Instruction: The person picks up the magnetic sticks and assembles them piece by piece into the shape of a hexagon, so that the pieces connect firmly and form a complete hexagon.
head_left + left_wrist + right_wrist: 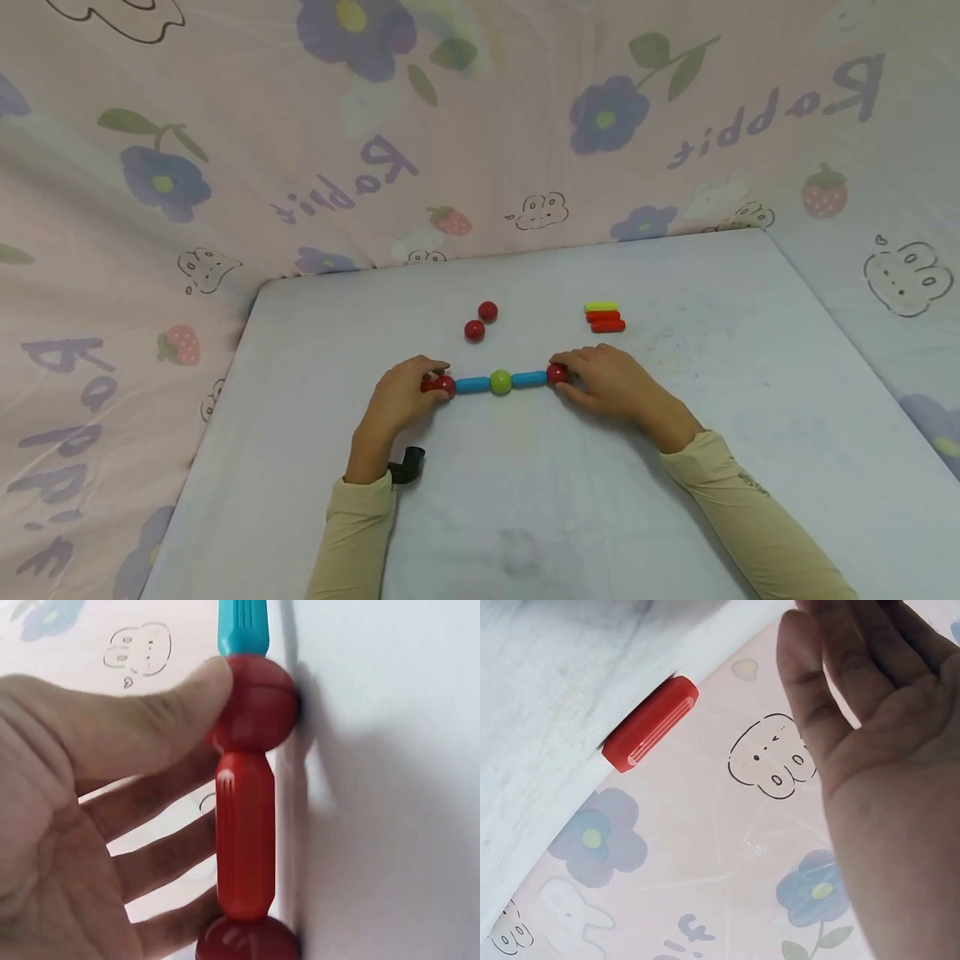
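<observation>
A toy row of balls and sticks lies between the two hands in the head view. My left hand (400, 397) pinches the red ball (446, 385) toward its left end. The left wrist view shows the thumb on this ball, with a red stick (245, 832) and another red ball (247, 941) beyond it, fingers behind. Rightward run a blue stick (472, 385), a green ball (501, 382) and a second blue stick (529, 379). At the right end, my right hand (611, 382) holds a red ball (557, 373) between thumb and fingers.
Behind the row, two loose red balls (474, 331) sit on the white table (480, 517). Farther right lie a yellow stick (602, 307) and two red sticks (608, 327). A black fitting (408, 467) sticks out at the left wrist. Patterned cloth (487, 150) hangs around the table.
</observation>
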A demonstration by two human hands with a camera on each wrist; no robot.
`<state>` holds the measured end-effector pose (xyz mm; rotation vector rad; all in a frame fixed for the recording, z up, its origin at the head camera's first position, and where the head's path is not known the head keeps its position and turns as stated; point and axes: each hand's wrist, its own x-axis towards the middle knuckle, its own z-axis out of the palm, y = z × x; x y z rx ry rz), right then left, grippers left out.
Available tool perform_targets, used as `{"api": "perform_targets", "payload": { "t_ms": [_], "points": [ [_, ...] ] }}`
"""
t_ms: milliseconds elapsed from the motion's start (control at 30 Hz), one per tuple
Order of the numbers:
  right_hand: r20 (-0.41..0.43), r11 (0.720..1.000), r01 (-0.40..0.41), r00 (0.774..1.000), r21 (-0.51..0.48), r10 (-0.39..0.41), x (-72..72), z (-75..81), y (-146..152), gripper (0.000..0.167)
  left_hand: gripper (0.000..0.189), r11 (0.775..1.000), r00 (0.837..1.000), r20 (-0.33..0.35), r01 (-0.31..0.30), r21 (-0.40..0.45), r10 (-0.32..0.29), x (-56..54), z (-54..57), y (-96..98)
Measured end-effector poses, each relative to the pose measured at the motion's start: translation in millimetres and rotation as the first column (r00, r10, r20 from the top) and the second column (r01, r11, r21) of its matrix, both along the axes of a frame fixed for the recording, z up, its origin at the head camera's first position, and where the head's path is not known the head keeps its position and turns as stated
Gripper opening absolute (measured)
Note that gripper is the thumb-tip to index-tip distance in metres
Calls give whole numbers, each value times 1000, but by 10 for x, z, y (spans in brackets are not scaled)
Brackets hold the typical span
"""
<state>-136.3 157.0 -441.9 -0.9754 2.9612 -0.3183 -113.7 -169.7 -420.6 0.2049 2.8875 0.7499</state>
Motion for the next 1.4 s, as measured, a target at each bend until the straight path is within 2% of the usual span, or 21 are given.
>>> {"api": "perform_targets", "payload": {
  "t_ms": [267, 400, 500, 633, 733, 867, 1033, 1400],
  "points": [
    [-5, 1000, 20, 1000, 8, -20, -3, 9, 0, 42, 33, 997, 998, -50, -40, -61, 37, -14, -64, -64],
    [-44, 1000, 23, 999, 4, -22, -5, 18, 19, 40, 31, 998, 996, -65, -57, -36, 55, -18, -79, -17],
    [-73, 1000, 22, 997, 0, -22, -6, -1, 40, 40, 39, 998, 997, -37, -64, 2, 64, -14, -80, 35],
    [-91, 1000, 28, 995, -8, -28, -7, -13, 58, 41, 52, 998, 999, 17, -35, 43, 34, -7, -71, 109],
    [-98, 999, 34, 995, -9, -34, -13, -17, 63, 42, 53, 997, 999, 44, -17, 77, 14, 2, -58, 158],
    [-104, 999, 36, 994, -6, -36, -24, -24, 67, 41, 49, 994, 998, 58, -30, 101, 24, 7, -57, 200],
    [-99, 999, 39, 994, -10, -40, -22, -22, 70, 41, 49, 994, 997, 64, -48, 101, 41, 8, -65, 238],
    [-53, 999, 46, 997, -16, -46, -35, 3, 82, 41, 38, 999, 998, 61, -21, 49, 18, 29, -50, 277]
  ]
}}
